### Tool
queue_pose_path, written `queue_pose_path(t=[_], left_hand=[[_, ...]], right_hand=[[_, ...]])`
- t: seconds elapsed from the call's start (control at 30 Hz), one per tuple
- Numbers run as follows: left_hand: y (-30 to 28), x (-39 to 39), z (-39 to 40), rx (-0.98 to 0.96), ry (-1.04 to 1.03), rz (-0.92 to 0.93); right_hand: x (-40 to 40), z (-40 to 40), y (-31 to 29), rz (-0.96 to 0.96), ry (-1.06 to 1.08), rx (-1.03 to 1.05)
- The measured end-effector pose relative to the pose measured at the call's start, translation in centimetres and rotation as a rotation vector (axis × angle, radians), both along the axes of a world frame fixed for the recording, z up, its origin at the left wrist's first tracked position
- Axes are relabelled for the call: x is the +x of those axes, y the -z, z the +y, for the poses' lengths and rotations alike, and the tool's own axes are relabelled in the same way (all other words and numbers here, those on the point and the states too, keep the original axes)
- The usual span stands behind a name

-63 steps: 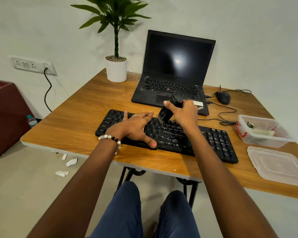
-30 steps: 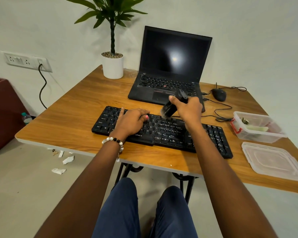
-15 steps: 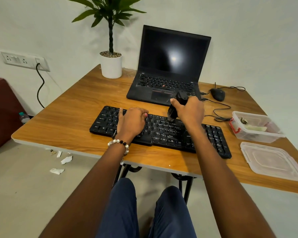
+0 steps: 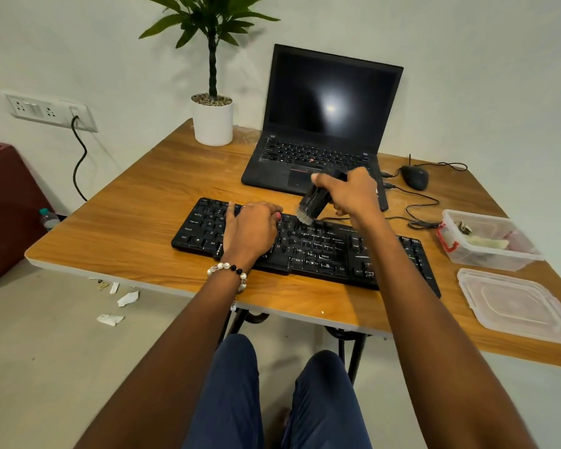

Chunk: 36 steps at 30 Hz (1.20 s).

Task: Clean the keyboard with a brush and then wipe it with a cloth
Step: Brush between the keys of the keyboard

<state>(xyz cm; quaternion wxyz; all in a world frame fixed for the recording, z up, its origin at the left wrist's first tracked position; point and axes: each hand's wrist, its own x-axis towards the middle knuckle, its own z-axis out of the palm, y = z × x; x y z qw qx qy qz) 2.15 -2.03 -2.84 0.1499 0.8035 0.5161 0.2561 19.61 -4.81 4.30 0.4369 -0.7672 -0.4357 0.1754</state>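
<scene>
Surface edge, left: the near edge of the wooden surface (image 4: 136, 241) lay just in front of the keyboard (image 4: 305, 251); dust swept forward would likely have dropped onto the floor, where paper scraps (image 4: 127, 299) lay.
Left hand: the left hand (image 4: 251, 230) rested on the left half of the keyboard, its fingers loosely bent over the keys and holding nothing; leaning harder could have pressed keys or hidden that patch from the bristles.
Keyboard: it sat flat, slightly angled, near the front of the surface; if the steadying hand lifted, a hard stroke might have skidded it.
Brush: the black brush (image 4: 313, 202) was tilted, its pale bristles touching the upper key row near the middle; too steep an angle could have caught a keycap or flicked grit toward the laptop (image 4: 321, 131) just behind.
Right hand: the right hand (image 4: 350, 192) had its fingers wrapped round the brush's upper end; a slack grip might have let it twist.
Cable: the dark cable (image 4: 425, 218) ran close beside that wrist and could have snagged.
Cloth: none could be identified for certain; something pale lay in the open plastic box (image 4: 486, 243), so wiping looked some way off.
</scene>
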Motion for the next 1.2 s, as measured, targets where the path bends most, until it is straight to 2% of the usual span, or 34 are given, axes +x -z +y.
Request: queue_pose_path(t=[0.1, 0.23, 0.4, 0.53, 0.67, 0.73, 0.8, 0.87, 1.03, 1.2], left_hand=[[0.0, 0.0, -0.1, 0.006, 0.001, 0.004], [0.1, 0.1, 0.0, 0.014, -0.002, 0.009], [0.1, 0.1, 0.0, 0.014, -0.004, 0.004], [0.1, 0.0, 0.0, 0.01, -0.004, 0.017], [-0.1, 0.0, -0.2, 0.018, -0.006, 0.027], [-0.1, 0.0, -0.3, 0.02, -0.005, 0.023], [0.0, -0.1, -0.3, 0.02, -0.006, 0.013], [0.0, -0.1, -0.2, 0.019, -0.009, 0.01], [0.0, 0.0, -0.2, 0.016, -0.014, 0.002], [0.2, 0.1, -0.2, 0.026, -0.009, 0.007]], right_hand=[[-0.5, 0.0, 0.4, -0.06, 0.107, 0.102], [-1.8, -0.4, 2.0, -0.145, 0.002, 0.096], [-0.9, -0.8, -0.1, -0.176, -0.167, -0.041], [-1.0, -0.9, -0.1, -0.202, -0.083, 0.102], [-1.8, -1.4, 0.5, -0.251, -0.306, 0.02], [-1.4, -1.4, 0.0, -0.25, -0.338, -0.003], [-0.7, -1.5, -0.8, -0.189, -0.324, -0.009], [-0.2, -1.7, -1.0, -0.216, -0.277, 0.005], [-0.5, -1.7, 0.8, -0.255, -0.01, 0.117], [0.0, -1.7, 0.7, -0.214, -0.034, 0.001]])
